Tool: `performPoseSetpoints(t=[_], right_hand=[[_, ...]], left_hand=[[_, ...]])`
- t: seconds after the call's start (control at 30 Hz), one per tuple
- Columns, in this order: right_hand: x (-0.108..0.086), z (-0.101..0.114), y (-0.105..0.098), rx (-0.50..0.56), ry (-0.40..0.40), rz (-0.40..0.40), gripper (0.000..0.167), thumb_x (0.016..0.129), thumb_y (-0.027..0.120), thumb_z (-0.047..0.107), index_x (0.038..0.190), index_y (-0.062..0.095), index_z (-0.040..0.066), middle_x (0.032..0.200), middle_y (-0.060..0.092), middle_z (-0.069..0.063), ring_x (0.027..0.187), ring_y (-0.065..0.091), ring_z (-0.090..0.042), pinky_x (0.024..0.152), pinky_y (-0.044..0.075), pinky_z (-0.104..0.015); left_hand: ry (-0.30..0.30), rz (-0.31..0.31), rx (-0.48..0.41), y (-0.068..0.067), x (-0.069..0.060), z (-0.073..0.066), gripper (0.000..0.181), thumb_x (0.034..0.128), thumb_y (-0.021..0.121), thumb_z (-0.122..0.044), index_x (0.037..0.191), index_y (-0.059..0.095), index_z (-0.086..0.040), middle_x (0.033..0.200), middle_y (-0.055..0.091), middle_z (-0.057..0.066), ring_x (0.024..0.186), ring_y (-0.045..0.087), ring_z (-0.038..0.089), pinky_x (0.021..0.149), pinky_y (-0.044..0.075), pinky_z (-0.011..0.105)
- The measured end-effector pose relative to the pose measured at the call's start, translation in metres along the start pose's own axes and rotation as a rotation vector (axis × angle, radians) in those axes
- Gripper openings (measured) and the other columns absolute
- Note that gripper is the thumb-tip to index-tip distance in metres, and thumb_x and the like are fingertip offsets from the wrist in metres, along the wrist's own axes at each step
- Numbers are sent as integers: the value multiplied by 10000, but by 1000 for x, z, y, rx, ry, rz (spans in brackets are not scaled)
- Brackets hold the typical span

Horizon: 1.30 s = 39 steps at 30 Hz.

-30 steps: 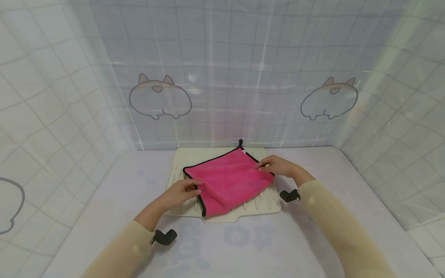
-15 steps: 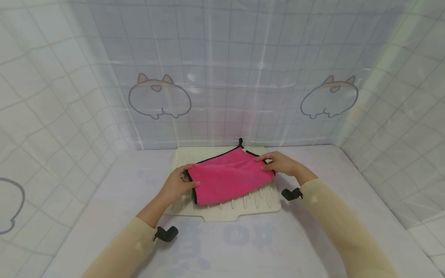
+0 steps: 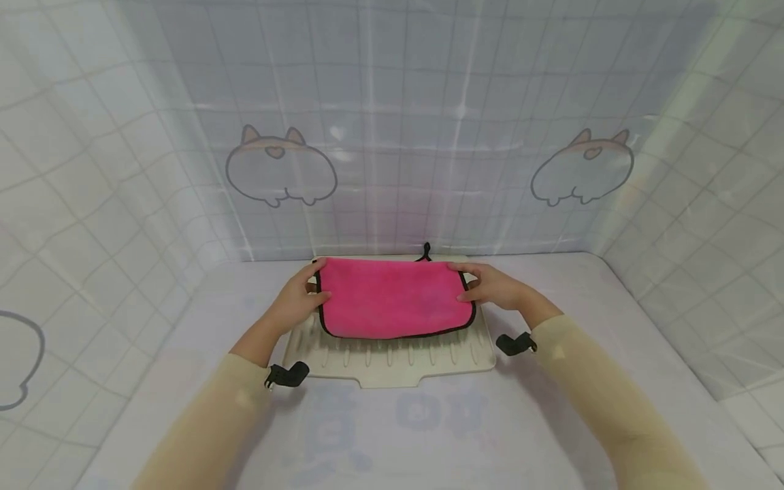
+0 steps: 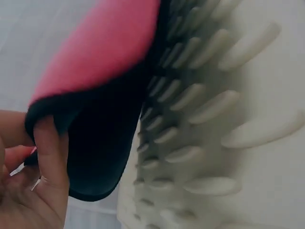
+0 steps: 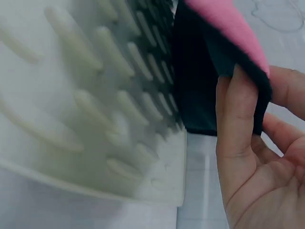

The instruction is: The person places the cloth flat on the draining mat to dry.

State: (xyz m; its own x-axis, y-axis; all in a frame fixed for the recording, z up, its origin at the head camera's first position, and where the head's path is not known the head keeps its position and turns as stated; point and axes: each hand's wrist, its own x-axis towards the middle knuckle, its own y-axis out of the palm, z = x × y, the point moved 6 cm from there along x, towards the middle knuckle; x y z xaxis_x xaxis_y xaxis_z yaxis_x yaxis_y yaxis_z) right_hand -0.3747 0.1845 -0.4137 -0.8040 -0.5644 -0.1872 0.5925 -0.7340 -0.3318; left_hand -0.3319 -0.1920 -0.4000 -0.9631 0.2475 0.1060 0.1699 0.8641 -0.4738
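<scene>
A pink towel [image 3: 392, 296] with black edging is held folded and lifted between both hands, over a cream ridged draining board [image 3: 388, 381]. My left hand [image 3: 292, 301] pinches its left edge, and my right hand [image 3: 499, 289] pinches the right edge. Through the left wrist view, the towel's dark underside [image 4: 102, 148] shows, with fingers [image 4: 50, 152] tucked beneath the edge. The right wrist view has similar fingers [image 5: 238, 114] under the other end. A black hanging loop [image 3: 427, 249] sticks up behind the fold.
The board lies on a pale printed table cover [image 3: 422, 435]. Behind it rises a grid-patterned curtain [image 3: 429, 170] with cartoon drawings, and similar sheets close off both sides. A small black device [image 3: 289, 374] sits at each sleeve.
The towel lay spread across the board; its near part has been lifted and folded back. My left hand moved up and away, now gripping the left edge. My right hand shifted slightly and grips the right edge.
</scene>
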Motion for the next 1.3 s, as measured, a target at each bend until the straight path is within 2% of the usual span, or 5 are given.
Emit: performPoseSetpoints(t=[0.33,0.53,0.73,1.03,1.3], right_hand=[[-4,-24,29,-242,79,35,881,869,771,67,1592,268,106,1360,554,-182,841,687,-173,774,539,-308],[-11,-20,31,-297,90,-21,847,855,774,49,1570,323,91,1348,550,-192,790,668,-178,740,529,-317],[-14,-20,36,-299,96,-22,894,838,779,13,1580,284,78,1500,380,-216,860,674,-182,764,544,-321],[-27,-20,41,-264,160,-19,935,827,792,15,1592,267,127,1113,634,-111,845,671,-194,791,537,-340],[-38,-18,49,-319,112,-27,963,800,814,24,1589,268,108,1438,405,-170,785,657,-176,714,542,-329]], left_hand=[[-42,152,234,23,-16,27,531,1023,586,-122,1513,409,-17,1591,193,304,1337,406,538,1035,434,585],[-113,175,231,31,-30,24,538,963,694,-198,1440,510,-32,1483,443,228,1284,484,451,1001,466,528],[-140,179,248,37,-37,22,686,934,733,-186,1515,400,-37,1532,370,226,1240,527,403,952,506,459],[-127,200,235,30,-44,26,798,899,772,-188,1561,336,-95,1573,326,199,1264,522,437,964,508,483],[-116,227,250,32,-51,25,844,862,806,-143,1550,330,-26,1558,326,234,1184,563,380,899,531,402]])
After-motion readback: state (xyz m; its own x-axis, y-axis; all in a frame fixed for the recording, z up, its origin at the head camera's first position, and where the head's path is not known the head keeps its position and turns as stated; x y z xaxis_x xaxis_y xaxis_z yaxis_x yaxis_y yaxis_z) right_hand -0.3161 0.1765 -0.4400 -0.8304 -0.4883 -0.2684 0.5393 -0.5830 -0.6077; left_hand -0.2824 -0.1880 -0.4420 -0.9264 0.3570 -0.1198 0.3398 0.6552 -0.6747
